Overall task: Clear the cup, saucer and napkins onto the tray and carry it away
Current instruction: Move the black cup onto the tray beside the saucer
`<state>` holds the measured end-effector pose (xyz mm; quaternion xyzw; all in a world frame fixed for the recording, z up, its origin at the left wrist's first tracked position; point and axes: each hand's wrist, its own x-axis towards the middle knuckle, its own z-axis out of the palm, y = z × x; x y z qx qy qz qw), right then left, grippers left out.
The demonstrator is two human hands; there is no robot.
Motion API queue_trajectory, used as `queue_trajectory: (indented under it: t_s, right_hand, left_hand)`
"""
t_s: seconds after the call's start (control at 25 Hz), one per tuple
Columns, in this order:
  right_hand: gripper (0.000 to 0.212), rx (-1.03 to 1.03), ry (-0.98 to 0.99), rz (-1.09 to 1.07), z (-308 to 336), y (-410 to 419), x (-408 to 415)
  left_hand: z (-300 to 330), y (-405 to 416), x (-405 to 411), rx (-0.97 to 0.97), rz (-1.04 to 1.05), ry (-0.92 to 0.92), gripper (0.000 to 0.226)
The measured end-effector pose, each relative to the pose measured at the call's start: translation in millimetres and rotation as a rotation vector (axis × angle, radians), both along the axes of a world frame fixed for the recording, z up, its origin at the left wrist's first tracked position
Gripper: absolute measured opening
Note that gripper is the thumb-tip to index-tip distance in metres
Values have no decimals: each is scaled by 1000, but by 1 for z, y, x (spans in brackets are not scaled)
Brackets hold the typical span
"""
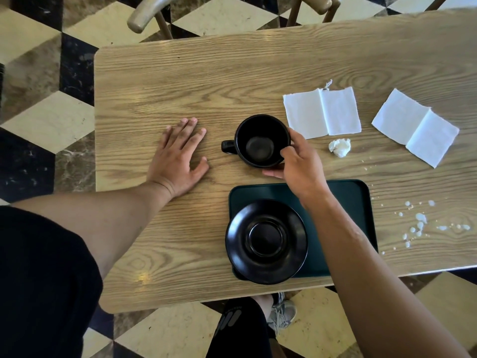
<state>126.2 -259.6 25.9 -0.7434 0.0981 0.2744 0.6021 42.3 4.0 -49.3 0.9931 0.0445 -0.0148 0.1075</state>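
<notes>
A black cup [260,143] stands empty on the wooden table, its handle pointing left. My right hand [299,164] grips the cup's right rim and side. The black saucer [265,241] lies on the left part of the dark green tray [353,195] near the table's front edge. Two unfolded white napkins [322,113] [415,126] lie flat at the right, and a crumpled white napkin ball [340,147] sits between them and the cup. Left of the cup, my left hand [178,156] rests flat on the table with its fingers spread.
White drops and crumbs [419,223] are spilled on the table right of the tray. A wooden chair [154,14] stands behind the table's far edge. The floor is checkered tile, and my shoe [281,313] shows under the front edge.
</notes>
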Motion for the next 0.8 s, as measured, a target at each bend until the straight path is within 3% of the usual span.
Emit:
queue_trajectory:
  t_s: [0.8]
  right_hand:
    - [48,193,16,-348,31,-122,-63]
  left_hand:
    - [-5,-2,1,-34,-1,-83,71]
